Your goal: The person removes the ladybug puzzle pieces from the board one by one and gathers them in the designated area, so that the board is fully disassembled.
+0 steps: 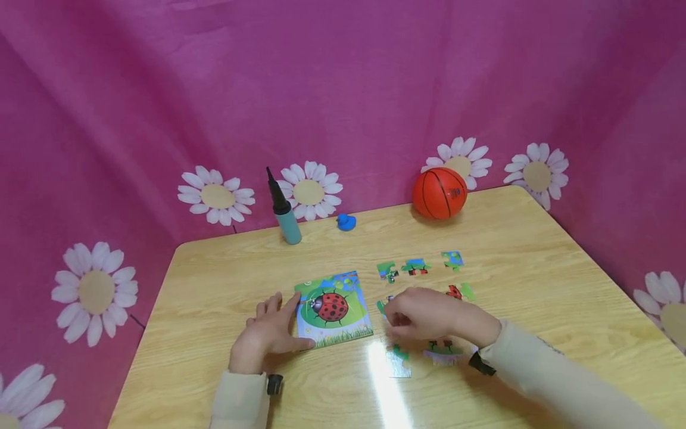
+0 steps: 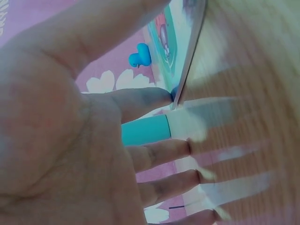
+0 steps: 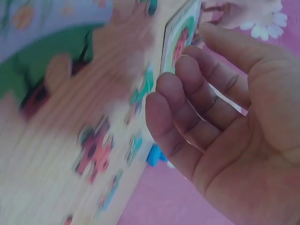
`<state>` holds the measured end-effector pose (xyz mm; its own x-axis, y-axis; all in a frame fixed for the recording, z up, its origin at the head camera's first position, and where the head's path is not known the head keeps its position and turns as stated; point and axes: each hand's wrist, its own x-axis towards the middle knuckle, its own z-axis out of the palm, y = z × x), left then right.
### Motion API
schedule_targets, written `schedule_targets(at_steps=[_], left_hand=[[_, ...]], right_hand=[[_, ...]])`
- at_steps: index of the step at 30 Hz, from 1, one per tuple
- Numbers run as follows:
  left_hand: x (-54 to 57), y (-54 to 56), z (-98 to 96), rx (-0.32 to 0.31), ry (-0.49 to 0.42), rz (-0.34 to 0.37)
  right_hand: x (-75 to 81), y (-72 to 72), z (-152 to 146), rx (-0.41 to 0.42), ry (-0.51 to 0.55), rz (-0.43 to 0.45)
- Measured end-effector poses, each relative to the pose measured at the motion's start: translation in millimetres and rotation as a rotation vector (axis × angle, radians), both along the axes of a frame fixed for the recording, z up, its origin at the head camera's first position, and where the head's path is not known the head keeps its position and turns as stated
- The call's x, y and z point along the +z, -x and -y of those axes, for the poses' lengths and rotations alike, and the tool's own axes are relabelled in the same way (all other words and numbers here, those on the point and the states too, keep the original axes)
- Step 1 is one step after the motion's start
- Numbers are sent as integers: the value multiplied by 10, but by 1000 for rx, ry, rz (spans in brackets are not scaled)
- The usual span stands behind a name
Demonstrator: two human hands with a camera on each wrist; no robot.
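Note:
A square ladybug picture board (image 1: 333, 310) lies flat on the table. My left hand (image 1: 268, 330) rests at its left side, thumb along the lower edge and index finger at the left edge; its other fingers (image 2: 168, 152) extend straight to the tabletop. My right hand (image 1: 420, 313), fingers loosely bent, is over a spread of loose jigsaw pieces. Nothing shows between these fingers in the right wrist view. A green-edged jigsaw piece (image 1: 381, 305) is beside the fingertips, partly covered. A red jigsaw piece (image 3: 96, 149) appears below the hand in the right wrist view.
Behind are a teal hand pump (image 1: 289, 226), a blue rubber duck (image 1: 346, 222) and a red toy basketball (image 1: 439, 193). More jigsaw pieces, including a corner piece (image 1: 452, 259), lie in rough rows around the right hand. A pink flowered curtain (image 1: 343, 107) encloses the wooden table (image 1: 214, 286).

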<state>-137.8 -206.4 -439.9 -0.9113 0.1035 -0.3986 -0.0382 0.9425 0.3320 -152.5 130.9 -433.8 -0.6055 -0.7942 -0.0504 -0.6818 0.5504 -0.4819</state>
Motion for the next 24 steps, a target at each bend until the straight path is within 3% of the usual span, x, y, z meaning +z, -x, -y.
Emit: schedule_targets(at_steps=[6, 10, 12, 15, 19, 22, 24], left_hand=[[5, 27, 76, 4, -40, 16], [52, 23, 201, -11, -78, -45], [109, 2, 282, -21, -61, -118], [239, -56, 403, -18, -26, -285], [423, -170, 555, -1, -20, -499], [530, -255, 629, 1, -32, -593], [575, -301, 643, 3, -42, -614]], right_hand=[[68, 38, -249, -52, 8, -37], [167, 64, -473, -115, 20, -49], [230, 84, -598, -149, 24, -81], [339, 88, -807, -224, 19, -154], [468, 47, -1092, -330, -3, -355], [516, 11, -1302, -412, -3, -526], [521, -9, -1429, -464, 0, -599]])
